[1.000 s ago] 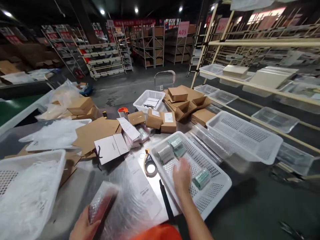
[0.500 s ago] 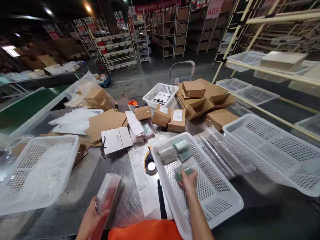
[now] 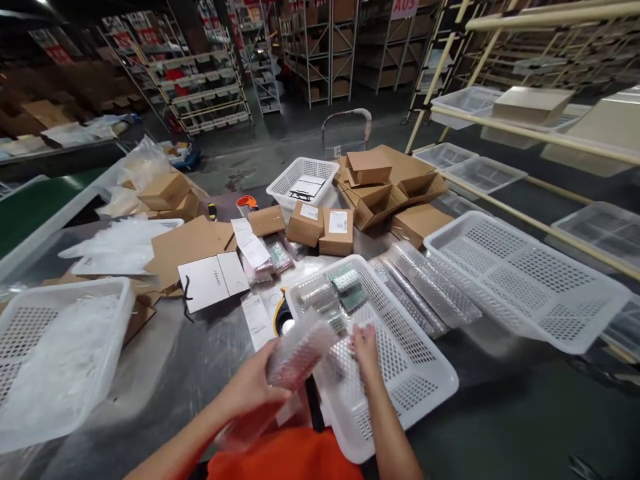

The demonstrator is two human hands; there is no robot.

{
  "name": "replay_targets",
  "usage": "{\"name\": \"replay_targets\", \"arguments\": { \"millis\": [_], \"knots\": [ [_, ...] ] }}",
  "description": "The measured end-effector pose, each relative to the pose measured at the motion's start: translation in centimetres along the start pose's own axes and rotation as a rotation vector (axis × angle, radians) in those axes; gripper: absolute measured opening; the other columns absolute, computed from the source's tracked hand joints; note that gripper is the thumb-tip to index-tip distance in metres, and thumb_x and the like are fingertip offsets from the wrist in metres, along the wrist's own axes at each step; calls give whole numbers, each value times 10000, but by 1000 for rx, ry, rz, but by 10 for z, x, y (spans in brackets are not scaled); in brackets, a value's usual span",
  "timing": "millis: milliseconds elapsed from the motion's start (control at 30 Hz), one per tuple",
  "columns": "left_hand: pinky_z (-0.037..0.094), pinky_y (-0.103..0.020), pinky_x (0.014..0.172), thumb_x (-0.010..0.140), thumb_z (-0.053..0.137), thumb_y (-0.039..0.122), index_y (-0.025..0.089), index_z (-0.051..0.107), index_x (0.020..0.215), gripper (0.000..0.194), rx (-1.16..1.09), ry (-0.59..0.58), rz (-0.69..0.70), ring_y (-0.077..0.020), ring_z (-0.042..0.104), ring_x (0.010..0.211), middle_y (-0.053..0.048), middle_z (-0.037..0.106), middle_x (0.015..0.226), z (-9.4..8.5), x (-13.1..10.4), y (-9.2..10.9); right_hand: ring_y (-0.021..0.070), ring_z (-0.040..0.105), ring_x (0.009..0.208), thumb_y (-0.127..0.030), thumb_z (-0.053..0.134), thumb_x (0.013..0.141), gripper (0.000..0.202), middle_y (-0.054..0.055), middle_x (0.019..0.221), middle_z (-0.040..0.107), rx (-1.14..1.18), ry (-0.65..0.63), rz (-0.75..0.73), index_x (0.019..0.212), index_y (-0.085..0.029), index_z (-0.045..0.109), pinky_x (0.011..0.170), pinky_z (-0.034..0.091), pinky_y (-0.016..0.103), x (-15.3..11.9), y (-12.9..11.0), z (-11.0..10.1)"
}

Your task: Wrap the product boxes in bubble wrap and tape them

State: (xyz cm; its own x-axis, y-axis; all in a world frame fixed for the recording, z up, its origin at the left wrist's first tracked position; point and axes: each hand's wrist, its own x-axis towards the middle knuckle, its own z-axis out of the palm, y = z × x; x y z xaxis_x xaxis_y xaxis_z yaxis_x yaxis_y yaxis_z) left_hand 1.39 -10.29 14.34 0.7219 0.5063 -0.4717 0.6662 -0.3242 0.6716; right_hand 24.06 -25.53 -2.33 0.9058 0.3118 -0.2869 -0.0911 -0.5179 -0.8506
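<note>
My left hand (image 3: 253, 387) is closed around a bubble-wrapped package (image 3: 300, 353) with a reddish tint, held tilted over the near left side of the white plastic basket (image 3: 430, 373). Its lower end is blurred near my orange clothing. Inside the basket, my right hand (image 3: 366, 347) has its fingers somewhat apart, with nothing seen in them. Green-tinted bubble-wrapped packets (image 3: 350, 287) and clear bubble-wrapped packets (image 3: 313, 293) lie at the basket's far end. The held package partly hides one packet there. A tape dispenser (image 3: 283, 313) sits beside the basket, partly covered.
Rolls of bubble wrap (image 3: 415, 287) lie right of the basket, beside another white basket (image 3: 500, 287). On the left stand a basket of white shredded filler (image 3: 55, 360) and a white paper bag (image 3: 213, 280). Cardboard boxes (image 3: 337, 230) are farther back.
My left hand has brought the bubble-wrapped package right and up to the basket. My right hand has let go of a green packet, now beside the others. The view has shifted right.
</note>
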Motion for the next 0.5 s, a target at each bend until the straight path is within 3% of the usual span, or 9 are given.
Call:
{"name": "replay_targets", "arguments": {
  "millis": [167, 267, 367, 500],
  "knots": [
    [462, -393, 1037, 595, 847, 399, 191, 510, 1362, 863, 105, -199, 196, -319, 600, 1189, -110, 637, 1343, 55, 56, 96, 267, 687, 989, -620, 588, 768, 701, 197, 1276, 619, 112, 477, -142, 1296, -169, 492, 793, 573, 384, 19, -4, -132],
    [493, -365, 957, 630, 844, 449, 196, 530, 1303, 785, 279, -286, 133, -302, 628, 1113, -108, 660, 1276, 92, 88, 126, 279, 689, 969, -579, 635, 714, 699, 216, 1256, 635, 90, 545, -148, 1256, -155, 513, 754, 573, 393, 30, -14, -187],
    [497, -371, 938, 679, 821, 470, 196, 479, 1344, 796, 407, -306, 40, -303, 626, 1124, -124, 641, 1291, 127, 110, 133, 271, 689, 959, -568, 640, 692, 692, 207, 1243, 644, 134, 535, -128, 1239, -168, 505, 805, 570, 423, 34, -17, -205],
    [483, -441, 975, 670, 835, 410, 179, 434, 1408, 871, 540, -331, 1, -349, 592, 1196, -162, 605, 1332, 166, 116, 122, 262, 678, 985, -577, 639, 694, 680, 202, 1251, 633, 211, 500, -101, 1227, -181, 493, 866, 558, 450, 28, -6, -199]
  ]
}}
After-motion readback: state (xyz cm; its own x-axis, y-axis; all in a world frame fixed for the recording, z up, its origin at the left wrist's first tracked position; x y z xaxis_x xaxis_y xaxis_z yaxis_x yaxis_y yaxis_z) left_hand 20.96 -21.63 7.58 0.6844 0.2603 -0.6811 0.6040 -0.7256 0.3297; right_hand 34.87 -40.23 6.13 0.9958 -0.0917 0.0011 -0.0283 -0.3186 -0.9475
